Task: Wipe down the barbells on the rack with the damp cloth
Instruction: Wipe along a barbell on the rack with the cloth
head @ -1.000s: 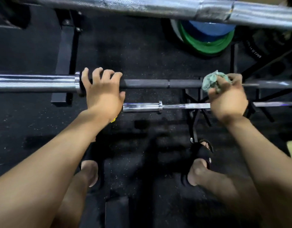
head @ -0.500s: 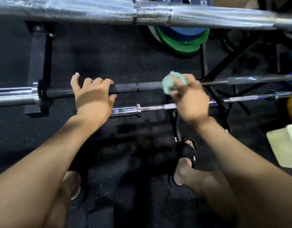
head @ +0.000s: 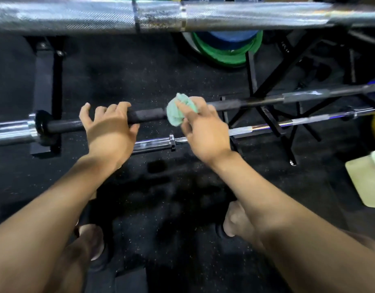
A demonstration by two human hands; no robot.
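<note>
Left hand point(head: 110, 132) is gripping the black barbell point(head: 147, 115), fingers curling over the top of the shaft, just right of the black collar point(head: 41, 126) where the chrome sleeve point(head: 12, 132) is starting. Thumb is sticking out to the left, off the bar.

Right hand point(head: 205, 132) is holding the damp cloth point(head: 178, 112) (green, bunched into a wad) and pressing it against the same black shaft, fingers curling round the wad. Cloth is sitting on the bar just right of the left hand, a short bare stretch of shaft between them. Cannot tell whether the cloth is wrapping fully round the bar; the far side is hidden.

Black barbell is running left to right across mid frame, tilting slightly up toward the right, its right part crossing in front of the black rack frame point(head: 267, 115). A thinner chrome barbell point(head: 157, 142) is lying just below it, roughly parallel, passing under both hands. A third barbell, thick and knurled silver point(head: 87, 15), is spanning the whole top edge, closest to the camera and blurred.

Behind: green and blue weight plates point(head: 224, 51) stacked on the dark speckled floor point(head: 140, 70). Black upright post point(head: 45, 87) at left. Pale green object point(head: 364, 182) at the right edge (too cropped to identify). Person's feet point(head: 235, 220) are showing at the bottom between the forearms.
</note>
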